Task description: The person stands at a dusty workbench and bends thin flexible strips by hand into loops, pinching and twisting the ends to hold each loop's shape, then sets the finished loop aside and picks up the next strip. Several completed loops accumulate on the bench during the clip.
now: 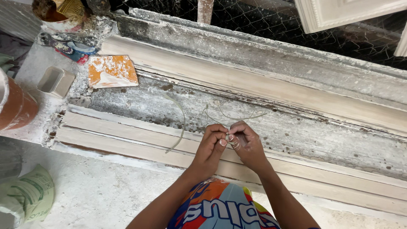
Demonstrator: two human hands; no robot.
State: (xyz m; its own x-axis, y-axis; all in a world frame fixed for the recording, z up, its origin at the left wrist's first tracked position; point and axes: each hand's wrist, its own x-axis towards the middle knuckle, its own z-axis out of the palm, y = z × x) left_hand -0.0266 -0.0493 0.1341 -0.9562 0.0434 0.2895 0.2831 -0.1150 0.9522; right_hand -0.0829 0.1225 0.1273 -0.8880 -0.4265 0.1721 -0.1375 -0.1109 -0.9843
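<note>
Both grips pinch together: from the head view I see my left hand [208, 146] and right hand [248, 145] closed on a thin pale fibre strand [231, 115] looping over the plaster-caked tabletop [296, 135]. Light and limp, I judge; best held near the ends.

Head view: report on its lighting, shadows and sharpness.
Head view: soft, even daylight with no glare; only faint shadows under the left hand and right hand; both hands and the thin fibre strands read fairly sharp; the plaster-caked mould is crisp; the wire mesh behind lies dark; straight edges bow slightly near the borders.
</note>
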